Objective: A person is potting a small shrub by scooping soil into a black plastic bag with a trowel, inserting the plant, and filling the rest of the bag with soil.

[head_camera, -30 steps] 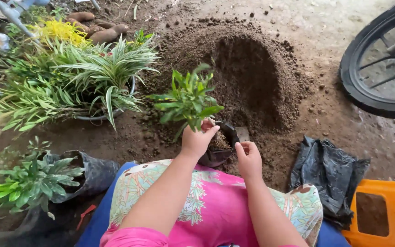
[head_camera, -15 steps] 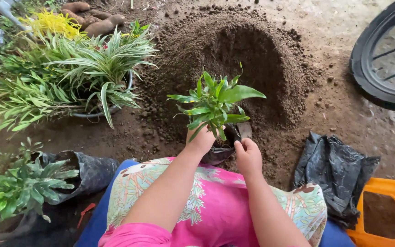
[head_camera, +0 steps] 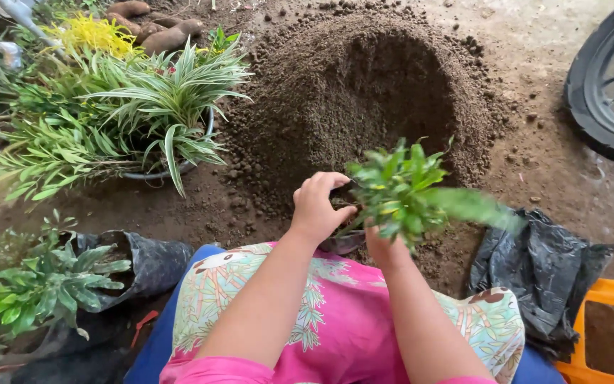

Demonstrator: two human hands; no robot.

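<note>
Just past my knees: small green seedling [head_camera: 403, 188], blurred, leaning right, stem toward me.
Left hand [head_camera: 318, 206]: curled over the black grow bag [head_camera: 342, 242], fingers on its rim.
Right hand [head_camera: 385, 249]: mostly hidden under foliage; grip unclear, nearer the seedling.
Bag contents: cannot tell.
Beyond: soil heap [head_camera: 364, 85], hollowed.

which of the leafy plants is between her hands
The small green seedling, blurred, over the black bag; striped plant and bagged plant sit apart at left.
</note>
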